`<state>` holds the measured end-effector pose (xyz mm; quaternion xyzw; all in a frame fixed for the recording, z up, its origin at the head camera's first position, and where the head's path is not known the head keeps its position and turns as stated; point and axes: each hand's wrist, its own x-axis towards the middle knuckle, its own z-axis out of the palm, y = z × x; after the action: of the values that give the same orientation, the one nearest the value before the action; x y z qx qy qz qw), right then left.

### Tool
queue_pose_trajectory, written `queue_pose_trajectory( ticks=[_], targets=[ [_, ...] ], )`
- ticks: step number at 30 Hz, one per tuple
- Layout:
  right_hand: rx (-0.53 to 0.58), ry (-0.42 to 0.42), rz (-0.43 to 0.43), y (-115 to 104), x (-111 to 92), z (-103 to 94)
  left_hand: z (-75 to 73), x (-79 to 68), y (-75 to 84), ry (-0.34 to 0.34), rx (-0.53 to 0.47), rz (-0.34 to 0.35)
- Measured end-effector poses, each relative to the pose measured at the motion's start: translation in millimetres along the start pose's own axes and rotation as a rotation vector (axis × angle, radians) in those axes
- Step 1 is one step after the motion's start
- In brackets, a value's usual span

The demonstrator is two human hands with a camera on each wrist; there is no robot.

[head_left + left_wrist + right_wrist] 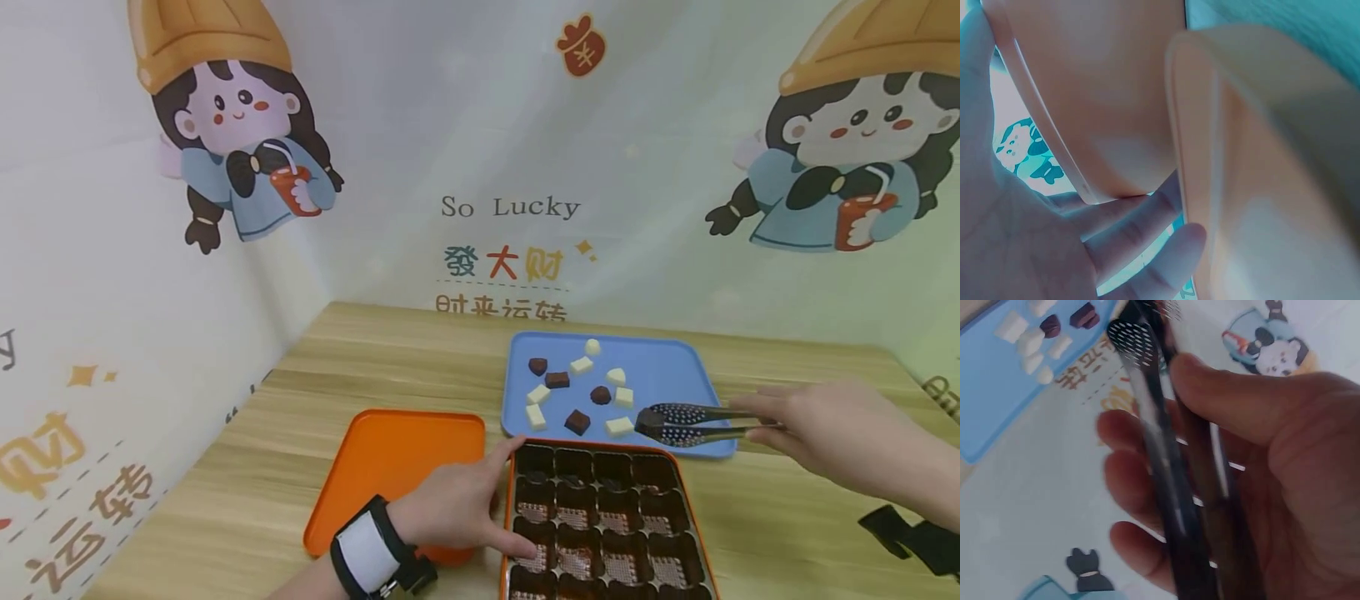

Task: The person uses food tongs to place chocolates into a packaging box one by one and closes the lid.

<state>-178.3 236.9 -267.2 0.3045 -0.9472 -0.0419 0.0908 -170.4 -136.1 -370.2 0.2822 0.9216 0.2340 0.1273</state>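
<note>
Gripping tongs — one pair, right hand

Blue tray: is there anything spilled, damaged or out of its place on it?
Nothing stands out. The light and dark pieces lie scattered inside the rim of the blue tray, none visibly broken. The right hand holds tongs that pinch a dark piece over the tray.

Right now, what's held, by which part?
Right hand grips tongs by their arms, a dark chocolate between tips; left hand holds the box by its left edge.
</note>
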Motion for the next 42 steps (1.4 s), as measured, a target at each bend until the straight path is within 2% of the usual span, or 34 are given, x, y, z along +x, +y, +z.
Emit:
queue_pose_trajectory(
  ticks=[5,10,16,19,24,27,32,38,42],
  targets=[
    [-0.058,-0.05,-0.064,-13.9,-2.5,-1.4,-2.3,-0.8,0.0,-0.003,-0.016,-0.009],
    [-0.183,-0.053,-0.15,-30.3,5.5,-2.2,-1.3,0.0,1.0,-0.014,-0.017,-0.014],
    [-0.4,0.062,-0.278,-56.3,25.1,-3.5,-1.0,-0.5,-0.2,-0.008,-0.021,-0.018],
    [-0.472,0.108,-0.318,-67.8,34.7,-2.0,-0.7,-0.8,-0.5,-0.005,-0.017,-0.011],
    [-0.524,0.091,-0.342,-78.9,44.3,4.5,-0.2,-0.9,-0.2,0.002,0.002,0.002],
    [-0.553,0.108,-0.369,-79.5,48.3,10.9,-0.7,-0.7,0.1,0.007,0.013,0.008],
    [-0.518,0.101,-0.365,-77.2,52.8,18.3,0.1,0.1,0.8,0.009,0.023,0.006],
    [-0.496,0.06,-0.328,-77.6,59.6,10.4,-0.3,-0.6,0.0,0.012,0.025,0.01],
    [-0.498,-0.037,-0.277,-79.1,60.3,-3.5,-0.6,-0.3,-1.1,0.008,0.023,0.016]
  ],
)
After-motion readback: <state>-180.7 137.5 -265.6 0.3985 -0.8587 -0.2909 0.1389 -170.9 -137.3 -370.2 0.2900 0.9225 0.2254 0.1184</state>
